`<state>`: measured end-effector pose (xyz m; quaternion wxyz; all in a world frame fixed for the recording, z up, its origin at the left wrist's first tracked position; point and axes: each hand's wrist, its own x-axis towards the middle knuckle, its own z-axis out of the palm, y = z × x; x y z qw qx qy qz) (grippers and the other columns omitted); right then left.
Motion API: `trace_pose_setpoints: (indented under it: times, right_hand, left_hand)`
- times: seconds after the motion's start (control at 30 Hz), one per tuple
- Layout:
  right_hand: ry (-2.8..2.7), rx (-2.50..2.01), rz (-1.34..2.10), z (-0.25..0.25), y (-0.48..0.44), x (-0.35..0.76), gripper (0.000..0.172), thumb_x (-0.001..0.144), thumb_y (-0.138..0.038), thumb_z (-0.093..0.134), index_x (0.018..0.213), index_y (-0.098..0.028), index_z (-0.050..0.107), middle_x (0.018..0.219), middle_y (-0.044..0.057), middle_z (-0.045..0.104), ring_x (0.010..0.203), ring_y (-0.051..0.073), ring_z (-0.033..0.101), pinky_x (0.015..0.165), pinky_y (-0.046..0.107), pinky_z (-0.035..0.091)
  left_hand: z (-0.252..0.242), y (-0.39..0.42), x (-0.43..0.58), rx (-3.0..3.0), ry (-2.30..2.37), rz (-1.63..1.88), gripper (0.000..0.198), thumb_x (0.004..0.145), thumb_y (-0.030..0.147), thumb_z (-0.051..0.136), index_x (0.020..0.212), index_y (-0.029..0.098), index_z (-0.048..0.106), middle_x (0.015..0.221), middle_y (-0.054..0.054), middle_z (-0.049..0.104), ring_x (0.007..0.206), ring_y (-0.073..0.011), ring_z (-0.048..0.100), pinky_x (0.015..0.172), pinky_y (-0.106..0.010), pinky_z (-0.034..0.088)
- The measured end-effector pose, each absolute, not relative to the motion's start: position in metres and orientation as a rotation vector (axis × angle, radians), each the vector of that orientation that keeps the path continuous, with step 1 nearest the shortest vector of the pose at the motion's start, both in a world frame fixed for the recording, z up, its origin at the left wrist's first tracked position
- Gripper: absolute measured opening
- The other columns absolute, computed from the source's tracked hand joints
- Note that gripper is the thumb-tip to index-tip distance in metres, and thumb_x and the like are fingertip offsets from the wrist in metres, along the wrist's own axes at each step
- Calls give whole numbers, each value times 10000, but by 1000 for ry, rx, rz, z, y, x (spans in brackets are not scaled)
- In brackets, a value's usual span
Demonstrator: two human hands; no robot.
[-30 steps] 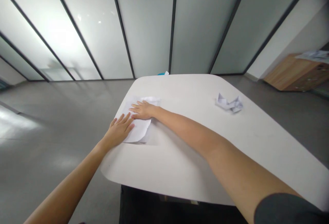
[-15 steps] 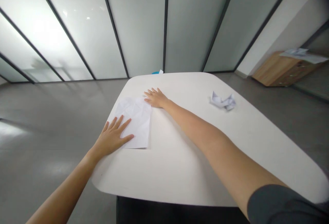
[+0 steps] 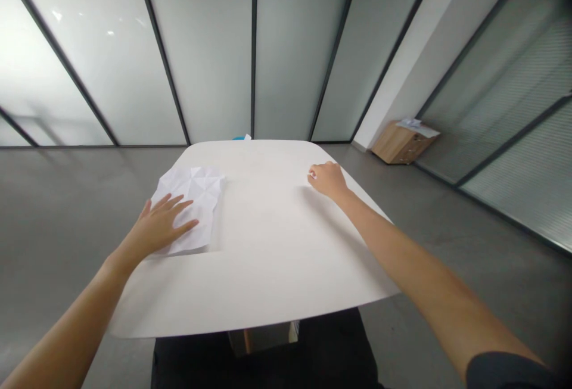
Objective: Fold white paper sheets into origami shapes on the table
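My left hand (image 3: 161,220) is spread flat on creased white paper (image 3: 202,210) at the left side of the white table (image 3: 268,282). Fold lines cross the top sheet, and its edges sit a little off the tabletop. Over the table's right side, my right hand (image 3: 329,179) is closed, its shadow falling on the surface below. A bit of crumpled paper (image 3: 313,176) pokes out between its fingers; the hand hides the rest of it.
Beyond the far table edge shows part of a blue object (image 3: 239,138) with something white beside it. A wooden cabinet (image 3: 395,143) with papers on top stands at the right by the wall. Frosted glass panels (image 3: 214,49) line the back.
My right hand has moved right from beside the paper and closed on the crumpled paper there. My left hand stays on the sheets. The view has turned right.
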<state>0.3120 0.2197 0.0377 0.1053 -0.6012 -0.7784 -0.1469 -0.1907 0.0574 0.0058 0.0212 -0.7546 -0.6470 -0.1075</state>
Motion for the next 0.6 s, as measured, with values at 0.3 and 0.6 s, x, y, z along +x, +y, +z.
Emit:
trace_pose_setpoints:
  times: [0.3,0.6]
  right_hand:
    - [-2081,-1818,-73,21,209,302,195,935,-187,580,1021,-154,752,1113,180,769,1180,306,580,1024,443,383]
    - [-1513,-993,1228,23,156,216,123,737,-304,655,796,-218,591,752,-23,638,764,173,607,766,314,518]
  left_hand:
    - [48,101,-23,-2768,-1819,-969,386,968,461,543,1247,282,740,1157,-27,796,972,-224,743,996,-376,547]
    - [6,122,25,-2691,-2200,-2213,531,901,523,713,1303,185,634,1056,-108,775,899,-194,759,905,-385,609]
